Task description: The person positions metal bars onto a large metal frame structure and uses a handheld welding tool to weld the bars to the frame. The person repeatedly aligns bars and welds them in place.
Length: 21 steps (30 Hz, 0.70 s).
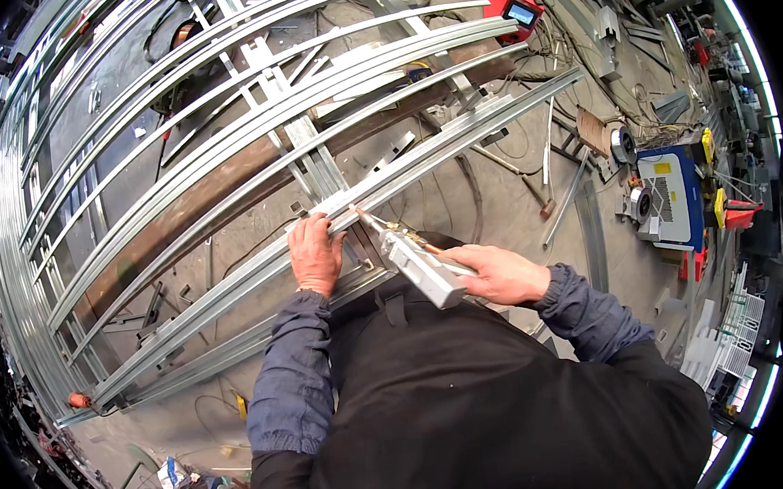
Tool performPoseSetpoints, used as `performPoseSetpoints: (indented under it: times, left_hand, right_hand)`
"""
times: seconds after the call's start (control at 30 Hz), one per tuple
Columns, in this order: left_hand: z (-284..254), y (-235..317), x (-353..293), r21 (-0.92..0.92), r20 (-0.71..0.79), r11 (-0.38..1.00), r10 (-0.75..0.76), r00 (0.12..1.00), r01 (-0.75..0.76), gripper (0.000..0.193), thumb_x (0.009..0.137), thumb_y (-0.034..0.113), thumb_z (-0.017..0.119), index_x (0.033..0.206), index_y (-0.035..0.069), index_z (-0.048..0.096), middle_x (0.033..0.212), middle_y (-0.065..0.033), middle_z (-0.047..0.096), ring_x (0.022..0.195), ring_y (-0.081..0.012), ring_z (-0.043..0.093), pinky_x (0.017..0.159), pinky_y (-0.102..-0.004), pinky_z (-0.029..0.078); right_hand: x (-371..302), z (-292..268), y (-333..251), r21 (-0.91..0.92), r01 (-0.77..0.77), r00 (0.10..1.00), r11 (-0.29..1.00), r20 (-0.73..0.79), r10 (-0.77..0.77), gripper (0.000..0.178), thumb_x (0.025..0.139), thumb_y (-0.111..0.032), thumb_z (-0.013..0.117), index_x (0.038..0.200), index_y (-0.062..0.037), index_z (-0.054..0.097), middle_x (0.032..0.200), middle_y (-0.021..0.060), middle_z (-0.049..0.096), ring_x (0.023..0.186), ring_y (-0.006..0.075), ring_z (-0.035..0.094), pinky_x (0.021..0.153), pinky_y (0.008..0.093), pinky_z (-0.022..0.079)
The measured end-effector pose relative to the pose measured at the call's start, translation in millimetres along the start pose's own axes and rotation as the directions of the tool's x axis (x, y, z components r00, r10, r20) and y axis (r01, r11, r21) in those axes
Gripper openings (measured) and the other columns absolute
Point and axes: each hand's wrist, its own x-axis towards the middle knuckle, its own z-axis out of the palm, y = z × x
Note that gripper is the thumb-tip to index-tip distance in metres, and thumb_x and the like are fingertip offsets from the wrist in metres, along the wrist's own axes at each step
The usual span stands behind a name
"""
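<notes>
A long silver metal rail [448, 148] runs diagonally in front of me, the nearest long rail of a large framework. My left hand [316, 252] curls its fingers over the rail, just left of a cross-piece [316, 163]. My right hand [502, 274] is wrapped round a grey, boxy welding gun [423, 268] with a slim nozzle. The gun's copper-coloured tip [355, 211] is at the rail where it meets the cross-piece, close to my left fingers. Whether the tip touches the metal, I cannot tell. The gun's grip is partly hidden by my right hand.
A red machine [506, 6] with a small screen stands beyond the rail ends. At the right is a blue and white machine [668, 191]. A hammer [547, 207], cables and metal offcuts lie on the floor. Beneath the framework runs a brown beam [222, 189].
</notes>
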Motion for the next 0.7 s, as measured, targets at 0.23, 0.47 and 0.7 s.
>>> performPoseSetpoints:
  times: [0.23,0.47,0.7]
  left_hand:
    - [3,3,5,-0.010,0.008,1.000,0.011,1.000,-0.011,0.051,0.082,0.019,0.088,0.122,0.008,0.060,0.131,-0.0100,0.067,0.121,-0.0354,0.061,0.104,-0.0500,0.046]
    - [0,3,5,-0.023,0.006,0.998,-0.054,0.999,0.054,0.059,0.078,0.017,0.090,0.128,0.009,0.059,0.130,-0.0098,0.068,0.121,-0.0346,0.062,0.106,-0.0503,0.046]
    - [-18,15,14,-0.026,0.070,0.986,-0.165,0.984,0.167,0.062,0.076,0.014,0.090,0.130,0.009,0.061,0.129,-0.0087,0.069,0.121,-0.0333,0.064,0.109,-0.0487,0.048]
  right_hand:
    - [-9,-92,-54,0.367,-0.161,0.983,0.916,0.145,0.114,0.044,0.112,-0.015,0.054,0.153,-0.0006,0.056,0.132,0.0083,0.072,0.120,0.0129,0.063,0.105,0.0305,0.051]
    - [66,-177,-30,0.365,-0.374,0.879,0.852,0.432,0.201,0.047,0.116,-0.047,0.055,0.135,-0.0052,0.062,0.109,0.0066,0.073,0.092,0.0144,0.068,0.081,0.0337,0.059]
    - [176,-233,30,0.118,-0.285,0.637,0.951,0.764,0.096,0.043,0.115,-0.035,0.057,0.143,-0.0027,0.063,0.127,0.0042,0.070,0.113,0.0136,0.063,0.102,0.0334,0.052]
